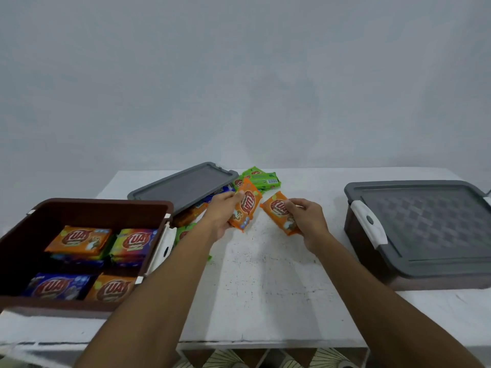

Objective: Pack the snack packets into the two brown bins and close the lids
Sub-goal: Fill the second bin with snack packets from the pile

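Head view: left hand (221, 212) and right hand (305, 217) each pinch an orange snack packet (245, 205) mid-frame, likely bound for the open brown bin (24, 229) lower left.

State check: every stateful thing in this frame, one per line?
Left brown plastic bin: open, partly filled with packets.
Right brown plastic bin: closed, grey lid on.
Loose grey plastic lid: off, propped tilted on packets.
Left-hand grip: holding an orange snack packet.
Right-hand grip: holding a second orange snack packet.
Green snack packets: loose on the white table.
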